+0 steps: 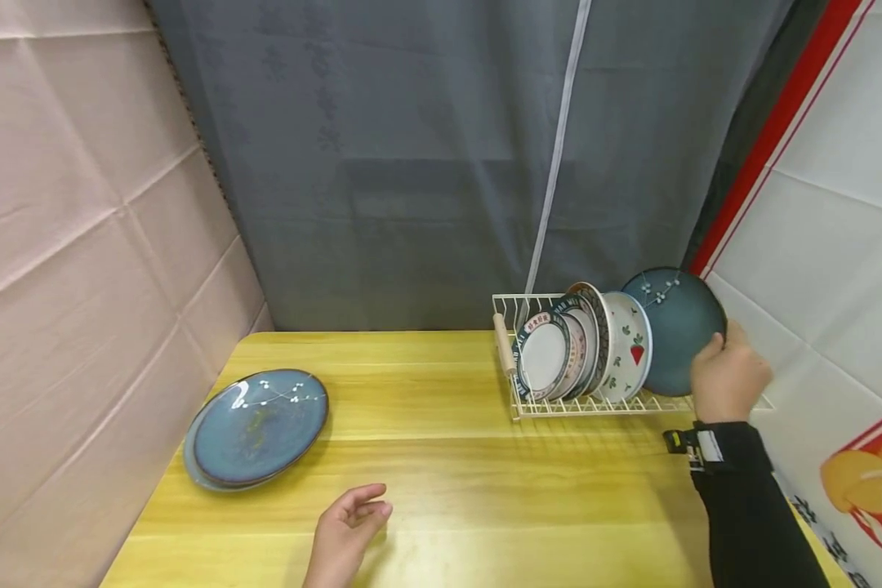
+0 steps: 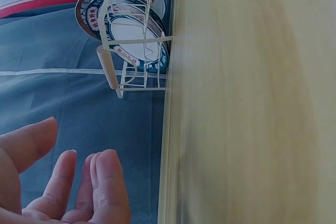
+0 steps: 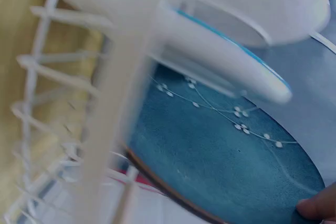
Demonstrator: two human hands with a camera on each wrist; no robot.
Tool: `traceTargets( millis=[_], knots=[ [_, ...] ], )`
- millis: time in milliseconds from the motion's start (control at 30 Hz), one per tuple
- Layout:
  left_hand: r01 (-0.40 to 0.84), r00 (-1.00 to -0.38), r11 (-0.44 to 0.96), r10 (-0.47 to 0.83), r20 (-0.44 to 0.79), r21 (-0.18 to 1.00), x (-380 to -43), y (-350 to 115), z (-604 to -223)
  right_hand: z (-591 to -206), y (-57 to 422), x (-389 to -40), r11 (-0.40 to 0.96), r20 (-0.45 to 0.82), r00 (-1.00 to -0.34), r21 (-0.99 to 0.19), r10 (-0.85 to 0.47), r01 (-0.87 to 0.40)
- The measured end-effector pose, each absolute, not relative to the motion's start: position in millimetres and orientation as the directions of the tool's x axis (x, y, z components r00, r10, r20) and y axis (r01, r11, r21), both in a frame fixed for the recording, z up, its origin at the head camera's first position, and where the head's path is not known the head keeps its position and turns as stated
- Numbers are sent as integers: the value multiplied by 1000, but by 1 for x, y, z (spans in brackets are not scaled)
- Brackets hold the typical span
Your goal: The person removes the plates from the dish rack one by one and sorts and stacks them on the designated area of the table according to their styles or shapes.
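Note:
At the right end of the white wire dish rack [image 1: 584, 412], my right hand [image 1: 731, 371] grips the edge of a dark blue plate [image 1: 679, 335] with a white blossom branch. The plate stands on its rim, tilted, in the rack. In the right wrist view a fingertip [image 3: 317, 205] lies on that plate [image 3: 220, 150]. My left hand [image 1: 349, 531] hovers over the near part of the table with loosely bent fingers and holds nothing. Its fingers [image 2: 107, 187] are spread and bare in the left wrist view.
Left of the plate, the rack holds a white strawberry bowl [image 1: 625, 347] and several patterned plates [image 1: 544, 355]. Two stacked blue plates [image 1: 260, 425] lie on the wooden table [image 1: 426, 457] at left. A grey curtain [image 1: 412, 163] hangs behind; a white wall covering [image 1: 838, 269] borders the right.

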State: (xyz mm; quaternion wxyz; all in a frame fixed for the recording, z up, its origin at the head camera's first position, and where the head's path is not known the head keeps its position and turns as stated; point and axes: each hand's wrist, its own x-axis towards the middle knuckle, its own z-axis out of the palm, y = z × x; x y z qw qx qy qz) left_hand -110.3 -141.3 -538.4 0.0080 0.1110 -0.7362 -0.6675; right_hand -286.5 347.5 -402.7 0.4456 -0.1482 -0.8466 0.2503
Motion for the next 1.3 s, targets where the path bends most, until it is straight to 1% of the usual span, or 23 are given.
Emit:
traceTargets(
  millis=[133, 300, 433, 567, 700, 833, 1000, 1067, 1133, 1300],
  knots=[
    [-160, -974, 93, -175, -142, 983, -109, -143, -538, -392, 349, -276, 806, 702, -483, -592, 523, 13],
    [-183, -973, 82, -161, -168, 980, -109, -144, -538, -389, 351, -261, 767, 725, -360, -640, 587, -40],
    [-180, -974, 83, -156, -165, 980, -108, -144, -539, -385, 353, -248, 744, 728, -268, -666, 631, -58],
    [-171, -974, 84, -162, -156, 982, -107, -145, -538, -380, 352, -233, 719, 714, -201, -692, 671, -61],
    [-173, -973, 77, -165, -158, 982, -107, -144, -536, -375, 346, -219, 699, 701, -160, -711, 695, -76],
    [-172, -974, 82, -165, -157, 982, -108, -144, -534, -372, 337, -209, 684, 697, -134, -717, 704, -134],
    [-167, -975, 80, -164, -152, 983, -109, -142, -534, -374, 325, -194, 666, 705, -102, -701, 702, -255],
    [-166, -975, 81, -165, -151, 983, -108, -142, -534, -375, 321, -188, 654, 703, -107, -698, 703, -292],
    [-166, -974, 85, -169, -150, 982, -108, -142, -534, -377, 316, -182, 624, 690, -134, -707, 711, -333],
    [-160, -974, 87, -176, -143, 983, -107, -143, -533, -388, 305, -175, 521, 615, -287, -782, 734, -341]
  ],
)
